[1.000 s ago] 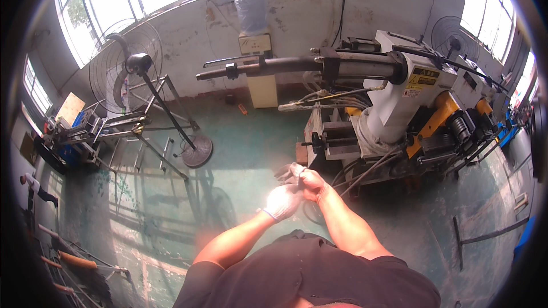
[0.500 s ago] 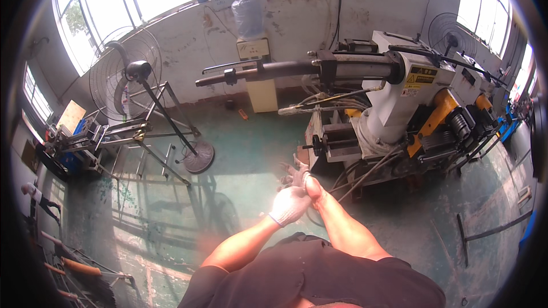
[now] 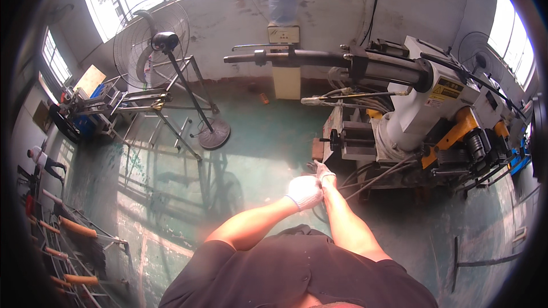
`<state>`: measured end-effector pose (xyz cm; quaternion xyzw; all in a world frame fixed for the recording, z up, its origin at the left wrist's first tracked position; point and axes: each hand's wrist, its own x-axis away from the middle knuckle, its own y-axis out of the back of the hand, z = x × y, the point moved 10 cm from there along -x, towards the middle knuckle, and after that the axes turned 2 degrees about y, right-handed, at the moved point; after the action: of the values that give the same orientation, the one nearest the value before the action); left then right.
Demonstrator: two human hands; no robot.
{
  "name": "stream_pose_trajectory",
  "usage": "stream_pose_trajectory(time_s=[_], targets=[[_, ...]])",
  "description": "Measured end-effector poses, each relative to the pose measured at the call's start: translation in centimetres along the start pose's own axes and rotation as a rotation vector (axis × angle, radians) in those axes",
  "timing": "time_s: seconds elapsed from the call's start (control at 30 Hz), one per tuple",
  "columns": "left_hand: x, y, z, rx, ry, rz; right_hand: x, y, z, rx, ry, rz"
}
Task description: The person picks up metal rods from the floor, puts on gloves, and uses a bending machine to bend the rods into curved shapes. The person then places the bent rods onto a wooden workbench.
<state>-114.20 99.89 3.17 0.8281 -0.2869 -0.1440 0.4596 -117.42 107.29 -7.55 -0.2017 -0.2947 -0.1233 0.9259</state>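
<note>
My left hand (image 3: 305, 191), in a pale knitted work glove, is closed in front of my chest against the inner side of my right wrist. Its curled fingers are at the cuff of the glove on my right hand (image 3: 325, 173). That second work glove (image 3: 326, 171) covers my right hand down to about the wrist, with the bare forearm below it. My right hand points away from me; its fingers are foreshortened and partly hidden, so their pose is unclear.
At the right stands a large grey machine (image 3: 408, 111) with a long horizontal bar (image 3: 285, 57) and hoses. A pedestal fan (image 3: 214, 134) and a metal frame (image 3: 171, 88) are at the left. Orange-padded racks (image 3: 77, 226) stand lower left; a person (image 3: 45, 163) is at the far left.
The view has shifted left, so the machine and fan appear further right. My left hand has closed more tightly beside the right wrist, and the right glove's spread fingers no longer show.
</note>
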Motion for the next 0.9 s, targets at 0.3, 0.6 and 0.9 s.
stream_pose_trajectory(time_s=[0.3, 0.6, 0.9], targets=[[1.7, -2.1, -1.8, 0.014, -0.067, 0.034, -2.6, -1.1, -6.8, -0.354, -0.300, 0.291], [1.7, -1.5, -1.6, 0.060, -0.102, 0.005, -9.0, 3.4, -6.3, -0.287, -0.196, -0.029], [1.5, -3.0, -2.6, 0.120, -0.027, -0.069, -5.8, 4.4, -2.1, -0.322, 0.191, 0.189]])
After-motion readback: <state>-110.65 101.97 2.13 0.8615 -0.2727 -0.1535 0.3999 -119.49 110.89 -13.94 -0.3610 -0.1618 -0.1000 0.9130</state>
